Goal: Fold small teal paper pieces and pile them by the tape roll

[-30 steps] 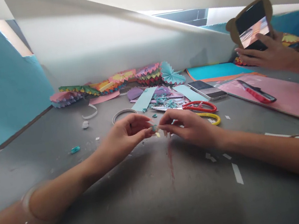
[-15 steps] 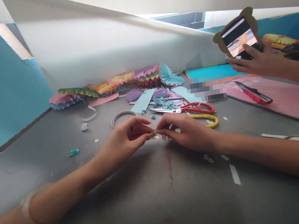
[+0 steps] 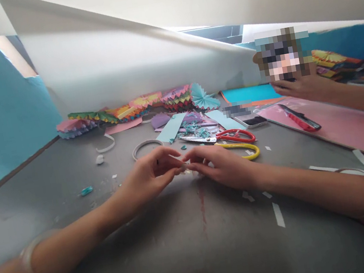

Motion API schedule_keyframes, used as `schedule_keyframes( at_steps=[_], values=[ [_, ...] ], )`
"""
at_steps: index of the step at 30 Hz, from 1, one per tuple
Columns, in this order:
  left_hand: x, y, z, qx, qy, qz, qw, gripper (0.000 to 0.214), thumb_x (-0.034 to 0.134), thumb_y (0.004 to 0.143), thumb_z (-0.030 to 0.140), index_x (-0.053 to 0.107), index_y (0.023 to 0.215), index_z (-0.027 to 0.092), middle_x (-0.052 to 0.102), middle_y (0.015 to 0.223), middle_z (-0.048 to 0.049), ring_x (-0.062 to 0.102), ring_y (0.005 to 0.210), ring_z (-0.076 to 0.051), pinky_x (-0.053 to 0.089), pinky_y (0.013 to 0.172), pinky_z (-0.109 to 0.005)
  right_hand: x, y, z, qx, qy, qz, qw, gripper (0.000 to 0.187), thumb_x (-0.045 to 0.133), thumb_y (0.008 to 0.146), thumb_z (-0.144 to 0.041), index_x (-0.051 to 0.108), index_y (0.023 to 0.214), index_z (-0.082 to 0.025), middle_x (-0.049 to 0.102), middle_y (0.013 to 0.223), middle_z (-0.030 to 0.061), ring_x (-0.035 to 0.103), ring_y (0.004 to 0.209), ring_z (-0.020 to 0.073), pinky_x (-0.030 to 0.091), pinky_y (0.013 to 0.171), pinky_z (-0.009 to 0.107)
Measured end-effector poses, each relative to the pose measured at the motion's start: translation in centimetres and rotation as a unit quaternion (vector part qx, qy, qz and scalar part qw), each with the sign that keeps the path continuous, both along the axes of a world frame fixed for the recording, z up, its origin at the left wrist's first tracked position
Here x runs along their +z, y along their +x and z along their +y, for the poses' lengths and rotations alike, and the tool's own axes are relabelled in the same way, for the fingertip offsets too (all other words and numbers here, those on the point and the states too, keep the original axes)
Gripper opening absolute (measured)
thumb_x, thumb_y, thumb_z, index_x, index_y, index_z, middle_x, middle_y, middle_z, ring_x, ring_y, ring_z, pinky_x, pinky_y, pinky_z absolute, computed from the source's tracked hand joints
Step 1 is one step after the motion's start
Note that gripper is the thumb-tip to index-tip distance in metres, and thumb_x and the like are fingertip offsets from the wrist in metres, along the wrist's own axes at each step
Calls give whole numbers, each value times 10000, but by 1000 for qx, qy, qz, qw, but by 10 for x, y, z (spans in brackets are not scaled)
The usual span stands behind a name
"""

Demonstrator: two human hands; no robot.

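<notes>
My left hand (image 3: 147, 179) and my right hand (image 3: 223, 164) meet fingertip to fingertip low over the grey table (image 3: 194, 251). Both pinch a tiny scrap of paper (image 3: 183, 168) between thumb and fingers; it is too small to make out clearly. Each forearm lies along the table, with a bangle on each wrist. Just behind my right hand lie red-handled scissors (image 3: 234, 135) and a yellow handle (image 3: 248, 148).
Folded paper fans (image 3: 148, 102) and coloured strips line the back. A tape ring (image 3: 145, 146), a phone (image 3: 247, 118), a red cutter (image 3: 299, 119) on pink card (image 3: 351, 129), and white scraps lie about. Another person's hand (image 3: 302, 83) holds a device at right. Blue and white sheets wall the table.
My two hands stay pinched together and have barely moved. The view has shifted a little, and the other person's hand with the device has come lower and further left.
</notes>
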State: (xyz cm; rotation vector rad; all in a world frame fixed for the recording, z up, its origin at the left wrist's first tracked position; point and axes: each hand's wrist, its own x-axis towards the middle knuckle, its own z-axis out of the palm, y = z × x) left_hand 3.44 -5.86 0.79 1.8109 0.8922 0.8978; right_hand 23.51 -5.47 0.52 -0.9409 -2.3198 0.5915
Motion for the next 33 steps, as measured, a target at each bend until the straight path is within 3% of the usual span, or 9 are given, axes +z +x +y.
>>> schedule_keyframes(
  at_steps=[8, 13, 15, 18, 20, 22, 26, 29, 33],
  values=[
    [3, 3, 3, 25, -97, -46, 994, 209, 664, 755, 220, 537, 916, 182, 713, 838, -2, 678, 855, -165, 516, 831, -309, -5, 5, 7, 37, 106, 2, 994, 212, 474, 883, -161, 629, 1026, -138, 651, 856, 38, 572, 760, 106, 427, 702, 231],
    [6, 6, 3, 39, -153, -76, 985, 387, 676, 747, 222, 463, 1068, 186, 693, 968, -50, 657, 944, -194, 490, 888, -359, -7, 6, 7, -2, 206, -35, 978, 263, 423, 902, -186, 623, 1069, -149, 626, 864, 63, 552, 750, 130, 416, 662, 255],
    [9, 3, 5, 47, -124, -65, 989, 403, 648, 766, 228, 438, 1105, 176, 650, 1082, -91, 627, 1013, -204, 476, 911, -364, -8, 6, 6, -18, 236, -49, 970, 273, 400, 913, -202, 626, 1055, -143, 613, 833, 60, 537, 722, 127, 407, 649, 255],
    [16, -10, 15, 90, 17, 2, 996, 355, 596, 777, 224, 447, 1089, 143, 600, 1137, -133, 601, 1041, -223, 474, 901, -377, -10, 6, 5, -14, 279, -125, 952, 289, 367, 918, -190, 636, 1014, -141, 589, 808, 65, 514, 709, 136, 393, 631, 264],
    [20, -23, 24, 148, 143, 90, 974, 306, 540, 792, 232, 478, 1074, 131, 588, 1131, -136, 578, 1055, -232, 455, 911, -393, -12, 6, 5, 24, 306, -202, 930, 298, 365, 897, -140, 638, 1016, -143, 581, 845, 84, 506, 748, 160, 386, 633, 280],
    [22, -36, 35, 173, 223, 227, 932, 257, 490, 808, 260, 543, 1025, 133, 607, 1096, -124, 571, 1035, -246, 417, 934, -417, -13, 6, 4, 61, 314, -254, 913, 304, 375, 878, -133, 628, 1046, -138, 572, 893, 103, 500, 780, 181, 387, 643, 298],
    [16, -54, 51, 90, 242, 401, 879, 311, 507, 787, 385, 605, 990, 171, 664, 951, -87, 607, 879, -247, 446, 809, -366, -12, 5, 0, 54, 266, -245, 931, 323, 381, 888, -211, 578, 1130, -125, 556, 946, 111, 509, 788, 182, 405, 663, 310],
    [9, -57, 55, 20, 244, 444, 862, 300, 493, 792, 360, 621, 981, 166, 636, 970, -98, 597, 849, -224, 446, 760, -321, -12, 5, -1, 39, 232, -226, 945, 330, 388, 876, -173, 563, 1152, -127, 553, 978, 115, 520, 801, 176, 413, 670, 306],
    [8, -54, 56, 20, 247, 439, 863, 278, 489, 773, 307, 635, 958, 158, 600, 888, -80, 574, 767, -195, 436, 699, -293, -15, 6, 0, 43, 220, -213, 951, 333, 394, 873, -158, 559, 1163, -140, 551, 990, 113, 527, 816, 175, 424, 682, 307]
  ],
)
